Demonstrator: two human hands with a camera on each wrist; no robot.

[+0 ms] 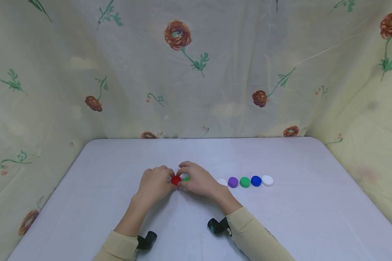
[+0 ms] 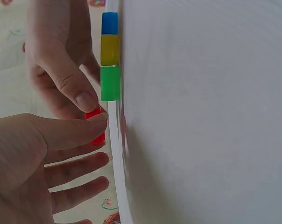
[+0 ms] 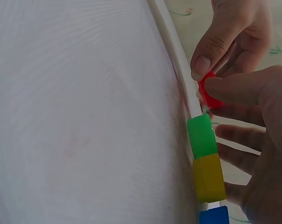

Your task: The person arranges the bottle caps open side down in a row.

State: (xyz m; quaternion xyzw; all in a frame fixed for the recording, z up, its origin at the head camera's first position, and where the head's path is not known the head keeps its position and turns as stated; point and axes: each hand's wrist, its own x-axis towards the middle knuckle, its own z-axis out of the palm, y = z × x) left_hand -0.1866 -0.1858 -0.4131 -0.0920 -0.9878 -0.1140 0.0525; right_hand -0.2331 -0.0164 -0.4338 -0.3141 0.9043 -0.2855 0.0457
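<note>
Between both hands is a red round plastic cap (image 1: 175, 180), held just off the tabletop. My left hand (image 1: 155, 184) pinches it from the left with thumb and finger. From the other side my right hand (image 1: 198, 180) pinches the same cap with thumb and finger. Beside it, a green cap (image 2: 110, 84), a yellow cap (image 2: 109, 50) and a blue cap (image 2: 109, 23) sit in a line. In the head view the right hand covers most of the green cap and hides the yellow and blue ones.
The row carries on to the right with a white cap (image 1: 221, 182), a purple cap (image 1: 233, 182), another green cap (image 1: 245, 182), another blue cap (image 1: 256, 181) and a white cap (image 1: 267, 180) at the end. A white-covered table (image 1: 300, 217) lies underneath; flowered curtains (image 1: 222, 72) surround it.
</note>
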